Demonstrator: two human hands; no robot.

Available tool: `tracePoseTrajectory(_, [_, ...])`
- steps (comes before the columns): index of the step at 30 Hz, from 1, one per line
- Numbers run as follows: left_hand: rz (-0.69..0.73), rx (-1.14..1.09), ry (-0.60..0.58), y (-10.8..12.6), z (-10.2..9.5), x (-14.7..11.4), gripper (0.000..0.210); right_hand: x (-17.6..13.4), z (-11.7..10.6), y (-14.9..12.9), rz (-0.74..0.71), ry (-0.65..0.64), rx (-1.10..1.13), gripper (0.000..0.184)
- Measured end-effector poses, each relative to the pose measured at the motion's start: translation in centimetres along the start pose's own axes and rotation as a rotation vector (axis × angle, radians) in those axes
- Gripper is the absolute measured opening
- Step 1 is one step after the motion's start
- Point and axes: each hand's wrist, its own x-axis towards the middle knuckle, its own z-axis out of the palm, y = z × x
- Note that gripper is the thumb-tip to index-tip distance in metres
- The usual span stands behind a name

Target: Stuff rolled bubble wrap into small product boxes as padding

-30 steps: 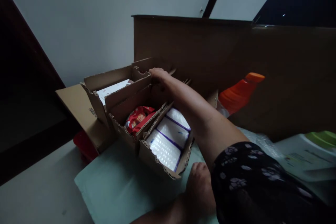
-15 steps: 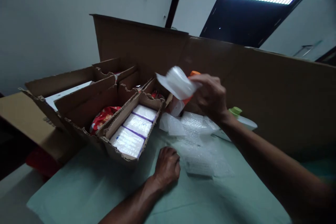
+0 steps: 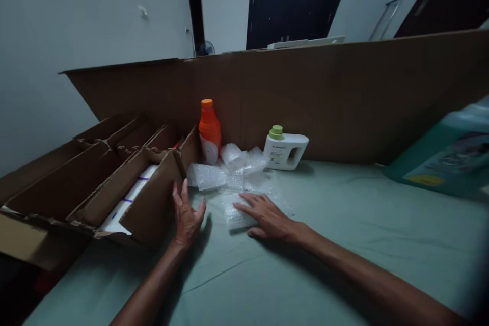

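Note:
Several pieces of bubble wrap (image 3: 239, 214) lie loosely piled on the green cloth (image 3: 244, 285). My right hand (image 3: 267, 218) rests with fingers stretched over the nearest piece, holding nothing. Beside the front cardboard box (image 3: 153, 214), my left hand (image 3: 188, 219) is raised with its fingers spread, and nothing is in it. That box holds white packs with purple edges (image 3: 132, 194). Behind the wrap stand an orange bottle (image 3: 210, 130) and a white handled bottle with a green cap (image 3: 284, 147).
More open cardboard compartments (image 3: 53, 183) fill the left side. A tall cardboard panel (image 3: 344, 91) runs along the back. At the right leans a large jug of green liquid (image 3: 443, 153). A dark door (image 3: 294, 5) is beyond.
My right hand has let go of a piece of bubble wrap and come down onto the pile. My left hand has opened and moved beside the box. The view has turned right.

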Motion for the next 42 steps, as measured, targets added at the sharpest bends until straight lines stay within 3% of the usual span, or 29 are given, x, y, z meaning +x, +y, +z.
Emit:
tracePoseTrajectory(2, [0.046,0.095,-0.063,0.9,0.4,1.8,0.071,0.8,0.7,-0.1,-0.041,0.056,0.053,0.042])
tracePoseTrajectory(4, [0.064,0.135,-0.110,1.6,1.3,3.6,0.057,1.5,0.2,0.1,-0.048,0.170,0.103,0.034])
tracePoseTrajectory(8, [0.018,0.119,-0.095,1.9,2.1,6.1,0.022,2.7,-4.8,1.5,0.009,0.503,0.131,0.034])
tracePoseTrajectory(11, [-0.062,0.086,0.009,2.3,0.6,6.3,0.014,4.5,-8.4,3.8,0.165,0.692,0.042,0.040])
tracePoseTrajectory(14, [-0.089,0.048,0.132,4.1,-1.7,6.1,0.026,6.9,-7.8,6.6,0.357,0.585,-0.031,0.047])
tracePoseTrajectory(17, [0.012,0.020,0.182,7.3,-2.3,7.1,0.030,8.2,-3.3,8.6,0.427,0.452,0.002,0.050])
tracePoseTrajectory(20, [0.153,0.044,0.148,10.9,0.3,9.7,0.025,8.2,1.1,9.2,0.467,0.402,0.020,0.051])
tracePoseTrajectory(23, [0.243,0.135,0.009,13.3,5.2,11.8,0.027,7.5,2.8,9.2,0.455,0.418,0.014,0.051])
tracePoseTrajectory(27, [0.292,0.296,-0.269,13.3,11.5,12.2,0.018,7.1,2.6,9.5,0.453,0.495,-0.003,0.051])
tracePoseTrajectory(29, [0.283,0.367,-0.350,12.7,13.3,12.0,0.029,7.4,2.8,9.9,0.434,0.569,-0.047,0.051])
tracePoseTrajectory(31, [0.273,0.427,-0.397,12.3,13.9,11.7,0.037,8.0,3.4,10.4,0.363,0.613,-0.118,0.049])
tracePoseTrajectory(34, [0.270,0.500,-0.407,12.7,12.0,10.4,0.043,8.9,4.6,11.1,0.272,0.564,-0.184,0.045])
tracePoseTrajectory(36, [0.311,0.529,-0.385,13.3,8.7,8.8,0.055,9.2,5.2,11.4,0.263,0.528,-0.188,0.045])
tracePoseTrajectory(39, [0.348,0.580,-0.285,13.0,0.7,6.5,0.066,9.3,5.5,11.7,0.268,0.516,-0.184,0.045])
tracePoseTrajectory(42, [0.171,0.677,-0.070,10.4,-8.7,5.8,0.067,9.3,5.2,11.6,0.298,0.484,-0.170,0.047])
